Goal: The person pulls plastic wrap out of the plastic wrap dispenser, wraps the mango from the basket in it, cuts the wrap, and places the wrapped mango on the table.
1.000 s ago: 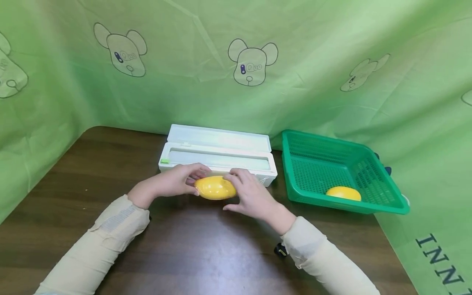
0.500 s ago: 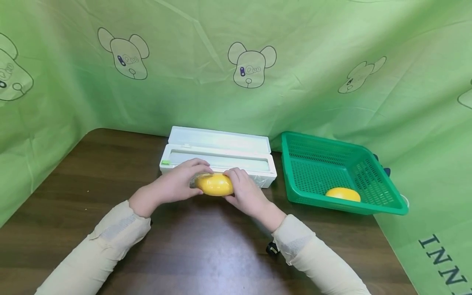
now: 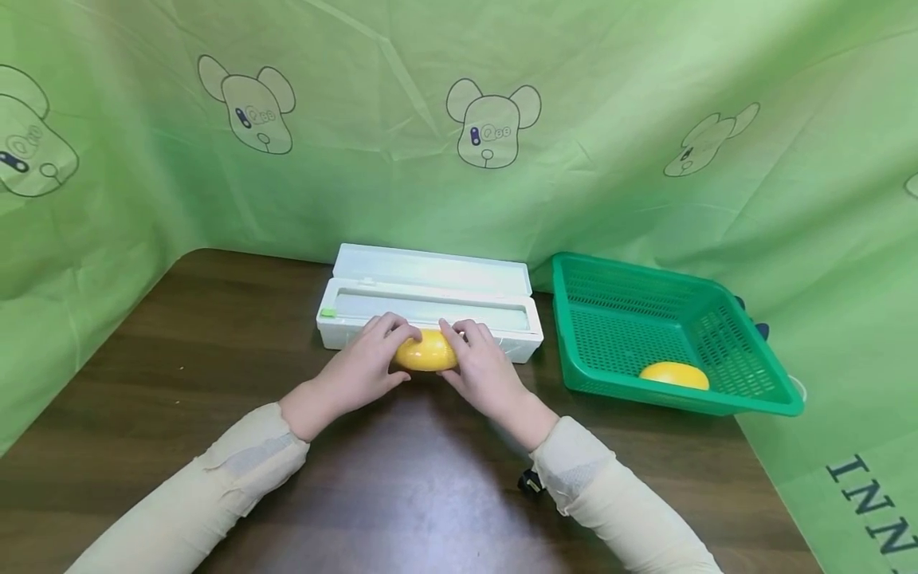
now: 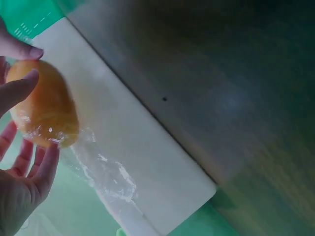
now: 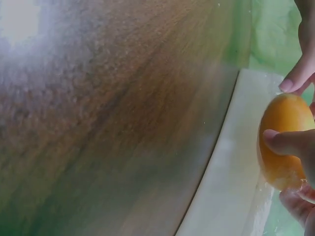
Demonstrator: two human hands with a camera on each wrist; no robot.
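A glossy yellow mango [image 3: 428,351] is held between both hands, just in front of the long white cling film box [image 3: 433,289]. My left hand [image 3: 362,367] grips its left end, and my right hand [image 3: 491,379] grips the right end with thumb and fingers. Clear cling film [image 4: 115,179] lies crumpled over one end of the mango and trails along the box in the left wrist view. The right wrist view shows a thumb [image 5: 283,141] pressed on the mango's side. The fingers hide both ends of the fruit.
The box's lid [image 3: 430,269] stands raised at the back, and a small green slider [image 3: 327,312] sits at its left end. To the right, a green basket [image 3: 574,351] holds another yellow mango [image 3: 676,375]. Green cloth [image 3: 358,183] hangs behind the brown table [image 3: 215,319].
The left hand has moved right and its fingers have shifted on the mango. My right hand has closed in on the right end. The mango has moved slightly right and towards the box.
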